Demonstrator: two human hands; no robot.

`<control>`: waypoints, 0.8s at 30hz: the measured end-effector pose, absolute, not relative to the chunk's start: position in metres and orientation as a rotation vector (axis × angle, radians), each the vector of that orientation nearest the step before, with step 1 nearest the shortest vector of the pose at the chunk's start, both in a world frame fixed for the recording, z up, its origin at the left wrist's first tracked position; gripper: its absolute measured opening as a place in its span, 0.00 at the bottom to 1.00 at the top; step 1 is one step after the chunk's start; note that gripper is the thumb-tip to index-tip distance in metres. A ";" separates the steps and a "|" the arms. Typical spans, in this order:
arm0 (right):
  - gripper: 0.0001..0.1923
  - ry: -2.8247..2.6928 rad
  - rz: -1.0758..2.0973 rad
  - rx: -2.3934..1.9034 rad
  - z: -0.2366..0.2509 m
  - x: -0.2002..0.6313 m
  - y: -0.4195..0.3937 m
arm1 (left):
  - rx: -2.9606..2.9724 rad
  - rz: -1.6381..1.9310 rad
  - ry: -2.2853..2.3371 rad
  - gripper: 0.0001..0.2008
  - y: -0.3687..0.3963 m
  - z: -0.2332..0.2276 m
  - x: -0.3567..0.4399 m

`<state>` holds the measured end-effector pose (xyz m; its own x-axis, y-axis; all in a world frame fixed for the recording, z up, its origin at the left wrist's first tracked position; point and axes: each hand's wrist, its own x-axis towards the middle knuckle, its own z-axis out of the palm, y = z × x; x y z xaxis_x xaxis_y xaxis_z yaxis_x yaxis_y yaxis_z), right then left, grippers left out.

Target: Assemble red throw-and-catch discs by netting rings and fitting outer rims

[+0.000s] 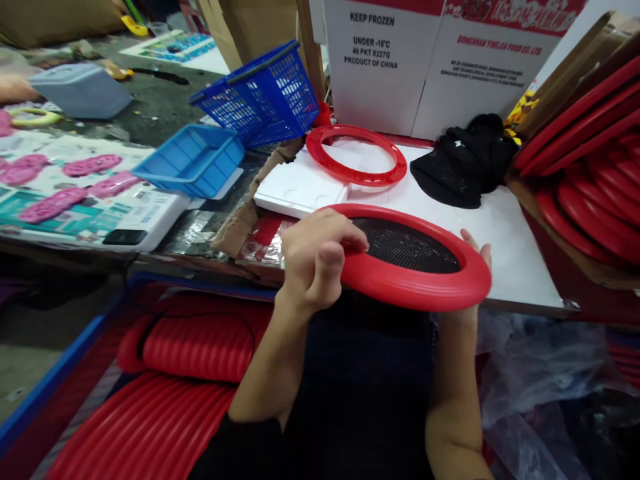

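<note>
I am holding a red ring with black mesh (pixel 407 257) stretched across its opening, keeping it nearly flat and just above the near edge of the white board (pixel 500 227). My left hand (pixel 317 263) is gripping the ring's left rim, fingers curled over the top with the fingertips touching the mesh and the thumb pointing down along the outer edge. My right hand (pixel 473 267) is cupping the right rim from beneath; only the fingertips are peeking above the far edge, so I cannot tell how tightly it is closing, only that it is supporting the ring. The ring is lying between my two hands, its wide side running left to right, so both hands are equally close to it, the left one more on top.

Beyond it, an empty red ring (pixel 356 155) is lying flat on the board, straight ahead of my left hand. A heap of black mesh (pixel 463 163) is sitting further right, nearer my right hand. Stacks of red rings (pixel 590 180) are leaning in a box at the far right, and more are piled below by my left arm.
</note>
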<state>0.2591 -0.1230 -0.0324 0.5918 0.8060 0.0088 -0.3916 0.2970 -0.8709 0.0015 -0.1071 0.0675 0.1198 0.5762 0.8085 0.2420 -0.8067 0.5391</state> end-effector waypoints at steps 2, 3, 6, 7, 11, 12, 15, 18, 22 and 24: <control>0.23 -0.447 1.041 -0.959 -0.038 0.270 -0.129 | 2.055 1.670 0.731 0.32 -0.100 0.042 0.000; 0.22 -0.416 1.086 -0.967 -0.040 0.275 -0.133 | 1.981 1.634 0.748 0.30 -0.099 0.029 -0.002; 0.18 -0.349 1.057 -1.065 -0.044 0.285 -0.148 | 1.660 1.540 0.975 0.22 -0.102 -0.011 -0.011; 0.16 -0.352 1.034 -1.102 -0.044 0.287 -0.154 | 1.537 1.540 1.074 0.21 -0.102 -0.021 -0.016; 0.16 -0.495 0.992 -1.136 -0.044 0.293 -0.177 | 1.191 1.677 1.369 0.21 -0.084 -0.037 -0.040; 0.17 -0.531 0.979 -1.131 -0.044 0.294 -0.182 | 1.183 1.714 1.371 0.23 -0.075 -0.036 -0.044; 0.22 -0.596 0.908 -1.118 -0.050 0.299 -0.196 | 1.362 1.714 1.231 0.29 -0.044 -0.023 -0.048; 0.28 -0.670 0.869 -1.125 -0.060 0.301 -0.206 | 1.667 1.493 1.151 0.33 -0.026 -0.005 -0.038; 0.29 -0.805 0.982 -1.149 -0.061 0.299 -0.203 | 1.997 1.023 1.021 0.34 -0.024 0.017 -0.024; 0.29 -0.882 1.041 -1.174 -0.051 0.302 -0.193 | 2.023 0.821 0.970 0.30 -0.024 0.020 -0.020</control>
<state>0.3022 -0.1933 -0.0509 0.2952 0.9553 0.0142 -0.1711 0.0675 -0.9829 -0.0203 -0.0243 0.0202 0.5102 0.8299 0.2259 0.3599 -0.4446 0.8202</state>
